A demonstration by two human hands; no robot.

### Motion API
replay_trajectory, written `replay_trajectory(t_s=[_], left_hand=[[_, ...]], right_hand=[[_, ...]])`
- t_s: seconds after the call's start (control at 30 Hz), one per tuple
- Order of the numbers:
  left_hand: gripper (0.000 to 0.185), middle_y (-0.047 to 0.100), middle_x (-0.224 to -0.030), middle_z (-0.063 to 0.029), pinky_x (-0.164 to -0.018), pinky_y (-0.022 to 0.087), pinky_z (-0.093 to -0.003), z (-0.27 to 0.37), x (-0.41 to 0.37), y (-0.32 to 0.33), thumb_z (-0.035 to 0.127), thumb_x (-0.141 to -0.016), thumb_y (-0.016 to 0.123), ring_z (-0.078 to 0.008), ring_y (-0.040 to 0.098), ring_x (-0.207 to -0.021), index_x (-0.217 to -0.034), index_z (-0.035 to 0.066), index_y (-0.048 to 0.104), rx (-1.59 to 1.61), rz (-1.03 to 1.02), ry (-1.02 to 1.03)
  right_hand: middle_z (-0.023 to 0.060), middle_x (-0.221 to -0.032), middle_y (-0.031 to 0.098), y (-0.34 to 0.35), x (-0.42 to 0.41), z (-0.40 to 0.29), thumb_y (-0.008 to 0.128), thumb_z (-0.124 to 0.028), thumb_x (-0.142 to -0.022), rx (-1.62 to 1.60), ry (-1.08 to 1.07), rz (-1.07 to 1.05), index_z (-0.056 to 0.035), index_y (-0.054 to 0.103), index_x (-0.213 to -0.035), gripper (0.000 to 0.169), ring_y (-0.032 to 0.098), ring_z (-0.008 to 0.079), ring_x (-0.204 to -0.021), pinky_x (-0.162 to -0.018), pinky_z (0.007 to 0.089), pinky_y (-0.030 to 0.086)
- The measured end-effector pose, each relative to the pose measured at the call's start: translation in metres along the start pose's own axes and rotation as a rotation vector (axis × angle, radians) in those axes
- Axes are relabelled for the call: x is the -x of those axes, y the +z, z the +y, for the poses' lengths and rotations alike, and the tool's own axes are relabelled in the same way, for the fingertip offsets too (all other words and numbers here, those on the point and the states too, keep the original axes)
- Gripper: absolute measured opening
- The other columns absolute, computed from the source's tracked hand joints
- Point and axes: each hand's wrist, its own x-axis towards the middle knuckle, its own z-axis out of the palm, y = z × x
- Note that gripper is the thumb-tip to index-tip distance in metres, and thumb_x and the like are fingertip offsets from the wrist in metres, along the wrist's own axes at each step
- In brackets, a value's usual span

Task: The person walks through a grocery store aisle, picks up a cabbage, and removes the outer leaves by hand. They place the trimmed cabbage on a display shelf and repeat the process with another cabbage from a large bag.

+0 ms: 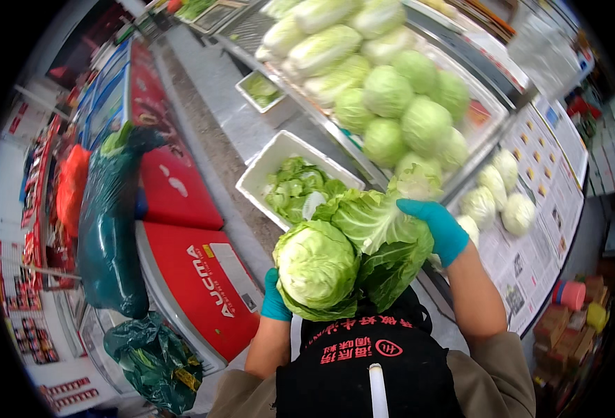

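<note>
A round green cabbage (315, 265) is in front of my chest, supported from the left side and below by my left hand (275, 297) in a teal glove. Part of that hand is hidden behind the cabbage. In the same kind of glove, my right hand (438, 230) grips large loose outer leaves (378, 222), thumb on top. These leaves spread out to the right of the head; where they meet it is hidden. Just beyond the cabbage, a white foam box (263, 183) on the floor holds torn green leaves (299, 188).
A display stand ahead carries round cabbages (388, 91) and napa cabbages (326, 49). Several pale cabbages (479, 205) lie on a newspaper-covered table (527, 261) at right. Red chest freezers (192, 282) stand left, with a dark-green bagged bundle (111, 224) on top. A cigarette (378, 389) juts in below.
</note>
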Motion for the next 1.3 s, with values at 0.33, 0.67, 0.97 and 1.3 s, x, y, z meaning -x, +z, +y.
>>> replay_trajectory(t_s=[0.33,0.67,0.97,1.3], left_hand=[[0.074,0.046,-0.138,-0.0160,-0.102,0.038,-0.0545,0.098,0.021,-0.011,0.062,-0.087,0.031,-0.0372,0.046,-0.123,-0.140,0.012,0.039,0.218,0.182,0.529],[0.079,0.038,-0.143,-0.0178,-0.106,0.034,-0.0552,0.169,-0.011,-0.052,0.061,-0.082,0.040,-0.0384,0.039,-0.129,-0.142,0.009,0.035,0.086,0.578,0.818],[0.105,0.039,-0.142,-0.0138,-0.109,0.032,-0.0396,0.276,-0.072,0.016,0.020,-0.058,0.085,-0.0269,0.038,-0.131,-0.144,0.004,0.028,-0.425,0.231,0.630],[0.063,0.053,-0.130,-0.0126,-0.100,0.041,-0.0352,0.348,-0.129,0.083,0.012,-0.071,0.078,-0.0259,0.051,-0.119,-0.130,0.008,0.053,-1.452,-0.405,0.447]], right_hand=[[0.0141,-0.113,0.063,0.065,-0.202,0.033,0.062,-0.018,-0.086,-0.110,0.158,-0.217,-0.0034,0.053,-0.123,0.040,0.063,0.0278,-0.099,-0.087,0.0416,0.051],[0.0132,-0.112,0.063,0.091,-0.340,0.018,0.066,-0.026,-0.085,0.160,0.146,-0.213,-0.0015,0.052,-0.124,0.048,0.062,0.0263,-0.100,-0.087,0.0405,0.050],[0.0131,-0.135,0.048,0.182,-0.304,0.048,0.050,-0.064,-0.085,0.023,0.439,-0.446,-0.0092,0.034,-0.142,0.081,0.048,0.0270,-0.122,-0.101,0.0403,0.040],[0.0138,-0.133,0.052,0.163,-0.300,0.077,0.040,-0.059,-0.092,-0.722,-0.045,-0.301,-0.0052,0.047,-0.133,0.068,0.052,0.0290,-0.120,-0.104,0.0448,0.039]])
